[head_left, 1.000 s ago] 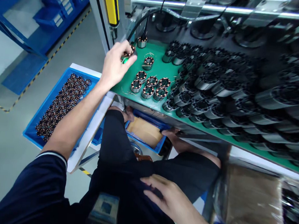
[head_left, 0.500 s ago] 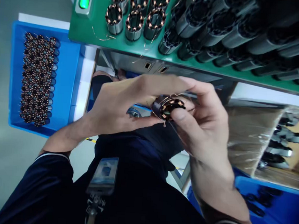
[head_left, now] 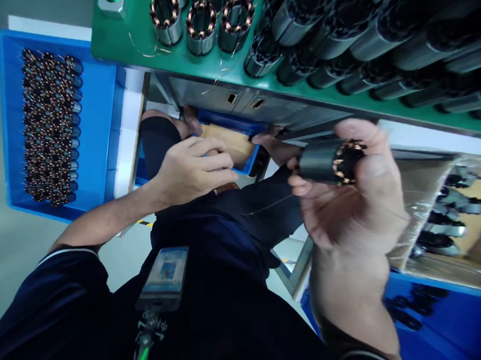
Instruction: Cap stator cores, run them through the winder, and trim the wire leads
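In the head view my right hand (head_left: pixel 357 200) grips a motor stator (head_left: pixel 319 161), a dark grey cylinder lying on its side with copper windings at its right end. Thumb and fingers hold its two ends. A thin wire hangs below this hand, over the lap. My left hand (head_left: pixel 197 171) is apart from the stator, above the lap, with fingers curled together. A bit of blue shows between those fingers, but what they hold is hidden. Finished-looking copper-wound stators (head_left: pixel 200 27) stand upright on the green bench (head_left: pixel 121 48) ahead.
Many dark stator cores (head_left: pixel 299 18) crowd the bench's right side. To the left, a blue bin (head_left: pixel 96 135) holds rows of wound stators. A plastic-lined carton (head_left: pixel 412 216) with metal parts and another blue bin (head_left: pixel 461 336) are at right. Loose wire lies near the bench edge.
My hands have parted. The right hand has carried the stator to the right and turned it sideways, while the left hand has let go of it and drawn back leftward. The view has shifted slightly.
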